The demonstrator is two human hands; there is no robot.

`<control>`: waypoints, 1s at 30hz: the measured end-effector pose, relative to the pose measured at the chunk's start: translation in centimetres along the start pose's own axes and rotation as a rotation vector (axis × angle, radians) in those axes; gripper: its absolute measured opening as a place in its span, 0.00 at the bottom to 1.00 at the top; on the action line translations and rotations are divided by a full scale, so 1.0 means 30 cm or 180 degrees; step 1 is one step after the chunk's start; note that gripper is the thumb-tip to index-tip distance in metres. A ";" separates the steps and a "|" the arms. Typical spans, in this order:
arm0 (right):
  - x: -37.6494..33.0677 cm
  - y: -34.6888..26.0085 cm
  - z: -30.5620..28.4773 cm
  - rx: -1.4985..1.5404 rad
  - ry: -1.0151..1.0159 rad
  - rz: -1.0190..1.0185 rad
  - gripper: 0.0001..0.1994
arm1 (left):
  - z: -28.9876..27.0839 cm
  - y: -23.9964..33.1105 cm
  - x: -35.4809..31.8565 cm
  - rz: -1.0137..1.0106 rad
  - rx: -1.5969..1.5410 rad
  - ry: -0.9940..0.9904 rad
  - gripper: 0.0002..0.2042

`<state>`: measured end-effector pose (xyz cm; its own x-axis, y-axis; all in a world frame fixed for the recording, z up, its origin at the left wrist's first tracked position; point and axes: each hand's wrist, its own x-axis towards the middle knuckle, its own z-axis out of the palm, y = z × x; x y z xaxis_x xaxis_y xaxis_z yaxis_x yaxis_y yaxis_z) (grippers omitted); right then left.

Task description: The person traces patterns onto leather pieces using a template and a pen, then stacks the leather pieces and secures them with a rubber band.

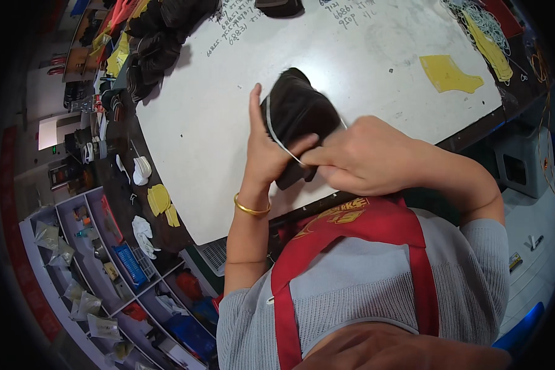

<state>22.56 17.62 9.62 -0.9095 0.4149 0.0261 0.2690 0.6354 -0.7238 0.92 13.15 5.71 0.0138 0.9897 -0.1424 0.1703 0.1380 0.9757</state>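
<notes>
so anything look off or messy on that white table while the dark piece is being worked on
Nothing looks damaged or spilled. Both hands, left hand and right hand, hold the dark shoe piece over the white table. A yellow cut piece lies loose by itself, and the tabletop bears handwritten scribbles, which is untidy rather than wrong.

Left hand (266, 148) raised with fingers upright, right hand (357, 154) curled in a pinch just beside it, forearms bent inward.

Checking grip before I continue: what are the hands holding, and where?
A dark shoe upper: left hand grips its left side, right hand pinches its lower edge.
</notes>
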 end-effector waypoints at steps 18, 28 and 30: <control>0.073 -0.041 0.059 -0.0264 0.0706 -0.0110 0.14 | 0.097 -0.051 0.026 0.0721 -0.0966 0.0176 0.57; -0.107 0.126 0.016 -0.0015 0.1078 -0.0174 0.15 | -0.041 -0.053 -0.113 -0.1309 -0.2647 0.0129 0.33; -0.168 0.150 0.088 0.1823 0.0519 0.0832 0.17 | -0.016 -0.050 -0.156 -0.0794 -0.2908 0.0207 0.38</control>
<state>27.52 16.65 4.41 -0.7650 0.6310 -0.1290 0.2224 0.0709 -0.9724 0.13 8.32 5.00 0.0215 0.9240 -0.3817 -0.6763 0.2946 0.6751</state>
